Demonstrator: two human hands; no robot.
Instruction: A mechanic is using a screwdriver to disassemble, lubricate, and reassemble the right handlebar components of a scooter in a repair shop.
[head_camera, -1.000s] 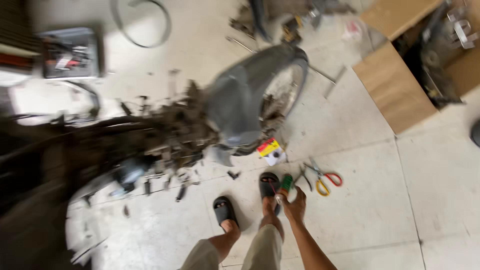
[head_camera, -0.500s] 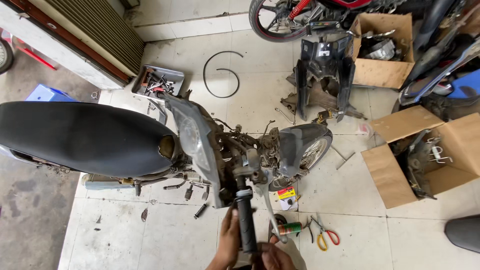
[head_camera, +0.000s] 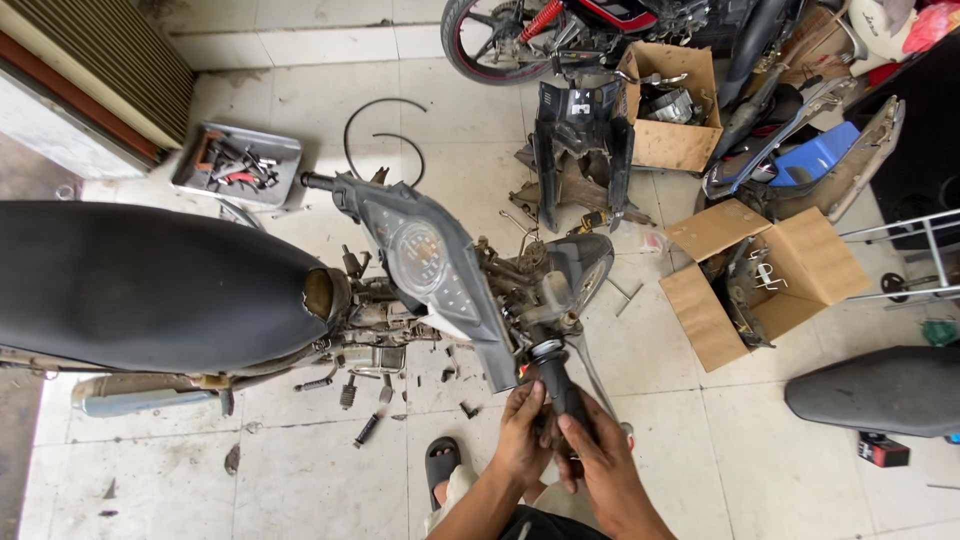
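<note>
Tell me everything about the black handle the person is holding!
The handlebar grip is a black, rubbery-looking tube on the near end of the motorcycle's handlebar, pointing toward the person. The left hand wraps its left side and the right hand covers its lower end, so only the upper part shows. A grey metal collar sits at its top.

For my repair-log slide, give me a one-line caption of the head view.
Both hands, left hand and right hand, grip the handlebar grip of a stripped motorcycle on a tiled floor.
</note>
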